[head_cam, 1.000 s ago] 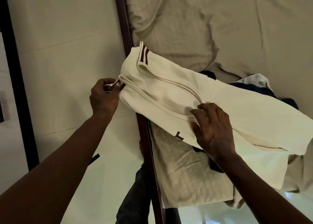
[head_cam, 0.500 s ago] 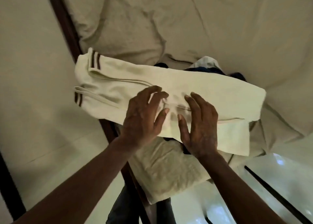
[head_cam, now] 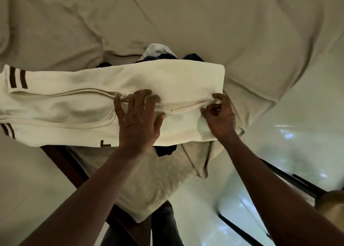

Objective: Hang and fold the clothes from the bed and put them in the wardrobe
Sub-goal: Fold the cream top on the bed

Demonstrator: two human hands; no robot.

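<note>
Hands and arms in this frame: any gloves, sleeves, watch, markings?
Both bare. Left hand and right hand wear no gloves. Left forearm and right forearm show no sleeve up to the frame edge. No watch, band or marking at either wrist. Rings: none I can make out.

Cream garment, brown stripes; beige sheet.

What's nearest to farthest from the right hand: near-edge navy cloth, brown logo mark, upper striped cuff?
Right hand pinches the cream garment.
1. near-edge navy cloth, lower left.
2. brown logo mark, further left.
3. upper striped cuff, far left.
</note>
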